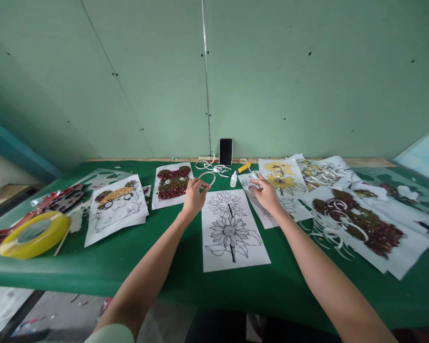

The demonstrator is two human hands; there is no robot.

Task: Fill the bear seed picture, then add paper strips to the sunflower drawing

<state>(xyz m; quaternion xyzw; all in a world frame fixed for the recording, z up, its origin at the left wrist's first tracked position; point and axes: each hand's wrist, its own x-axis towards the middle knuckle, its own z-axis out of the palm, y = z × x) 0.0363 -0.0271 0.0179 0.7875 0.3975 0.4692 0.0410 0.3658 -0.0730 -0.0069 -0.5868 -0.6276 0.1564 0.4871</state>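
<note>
My left hand (195, 195) pinches a thin white curled strip (208, 175), which loops up above the fingertips. To the right, my right hand (267, 193) has its fingers drawn together over the edge of a printed sheet (264, 220); a pale, thin shape shows by the fingertips, too small to make out. Between the hands lies a sheet with a black-and-white sunflower drawing (232, 255). Just beyond it stand a small white bottle (233, 179) and a yellow-handled tool (244, 167), whose kind I cannot tell.
A phone (226, 151) leans upright against the wall behind white strips (210, 166). Pictures covered in seeds (171, 186) lie left and right. A yellow tape roll (35, 234) sits at the left. More curled strips (334, 233) are heaped at the right on the green table (157, 257).
</note>
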